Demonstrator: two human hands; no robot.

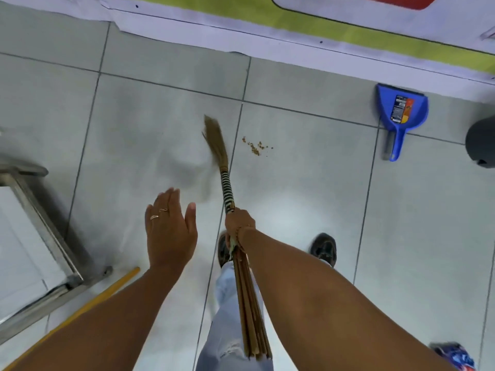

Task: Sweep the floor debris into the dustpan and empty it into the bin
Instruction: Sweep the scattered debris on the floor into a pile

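Note:
My right hand [239, 223] grips a straw broom [226, 183] by its black-and-white wound handle. The blurred bristle head [214, 137] touches the grey tiled floor just left of a small scatter of brown crumbs [255, 147]. My left hand [168, 231] hovers open, palm down, to the left of the broom, holding nothing. A blue dustpan [400, 113] with a label lies on the floor at the right, handle toward me, about a tile away from the crumbs. A dark round bin [482, 145] shows partly at the right edge.
A metal-framed stand [40, 228] occupies the left side, with a yellow stick [88, 306] on the floor beside it. A white, yellow-green and red banner [294, 25] runs along the far wall. My shoes [324, 247] stand behind the broom. A blue-red wrapper [452, 357] lies bottom right.

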